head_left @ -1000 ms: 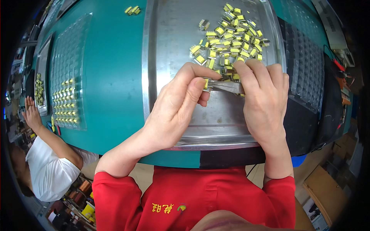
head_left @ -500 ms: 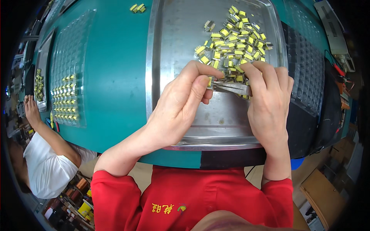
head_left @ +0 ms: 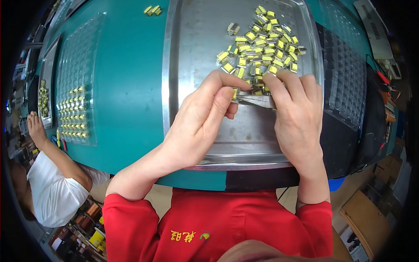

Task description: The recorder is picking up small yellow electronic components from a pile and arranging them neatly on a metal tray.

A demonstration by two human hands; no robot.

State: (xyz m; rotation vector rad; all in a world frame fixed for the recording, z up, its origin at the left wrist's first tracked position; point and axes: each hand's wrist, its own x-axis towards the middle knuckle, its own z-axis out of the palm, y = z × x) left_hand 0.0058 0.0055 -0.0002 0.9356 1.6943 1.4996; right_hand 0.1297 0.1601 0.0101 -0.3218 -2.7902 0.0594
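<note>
Between the thumb and fingers of my left hand (head_left: pixel 198 115) is a small transformer (head_left: pixel 235 94) wrapped in yellow tape. My right hand (head_left: pixel 299 113) grips grey needle-nose pliers (head_left: pixel 259 101); their handles are hidden inside the hand. The plier tips point left and meet the transformer at my left fingertips, though the exact contact is too small to make out. Both hands are over a metal tray (head_left: pixel 227 150). Just beyond them a heap of similar yellow-taped transformers (head_left: pixel 266 50) lies in the tray, partly covered by my right fingers.
Clear plastic blister trays stand at left (head_left: pixel 80 43) and right (head_left: pixel 347 83); the left one holds rows of yellow parts. A few transformers (head_left: pixel 152 10) lie on the green mat (head_left: pixel 126 87). At far left, a co-worker's hand (head_left: pixel 36 126) is beside a narrow tray (head_left: pixel 48 118).
The plier jaws, visibly parted before, are now closer together at the transformer. My right hand has shifted slightly left. The whole tray appears a little further left in view.
</note>
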